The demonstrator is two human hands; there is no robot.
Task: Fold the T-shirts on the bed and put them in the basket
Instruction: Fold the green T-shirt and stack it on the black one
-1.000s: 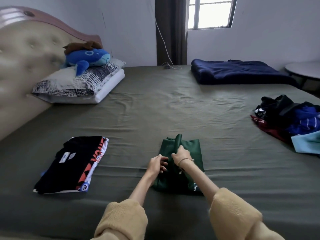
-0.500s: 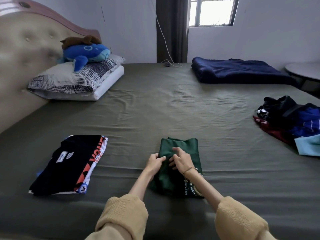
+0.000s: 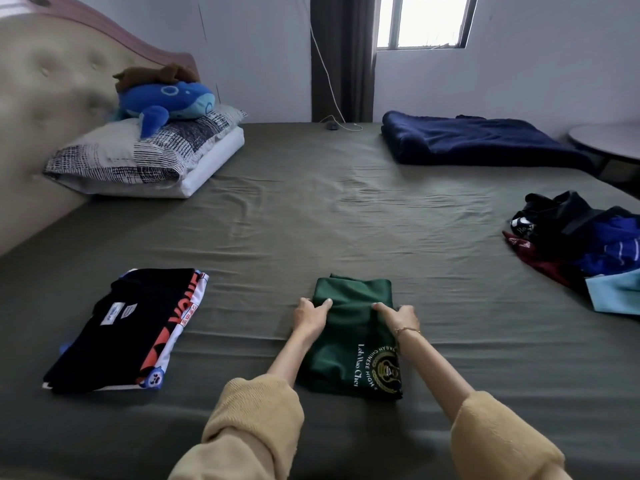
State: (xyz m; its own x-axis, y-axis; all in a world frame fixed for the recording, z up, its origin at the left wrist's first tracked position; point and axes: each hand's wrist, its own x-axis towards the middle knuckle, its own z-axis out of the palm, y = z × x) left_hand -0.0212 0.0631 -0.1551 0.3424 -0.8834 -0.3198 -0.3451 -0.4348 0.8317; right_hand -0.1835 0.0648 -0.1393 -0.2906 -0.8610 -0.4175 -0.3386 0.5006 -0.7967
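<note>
Olive bed (image 3: pixel 311 220), folded green T-shirt (image 3: pixel 353 341) lengthwise away

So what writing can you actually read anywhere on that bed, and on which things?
"Loh Hao Che", cut off at the fold: folded dark green T-shirt, white script.
"CHINESE HIGH", with "ABAH" before it: same shirt, round its gold crest.
Orange block letters on the folded black T-shirt: partly hidden, unreadable.
Its white tags: too small.
Crumpled clothes pile: print too small.
</note>
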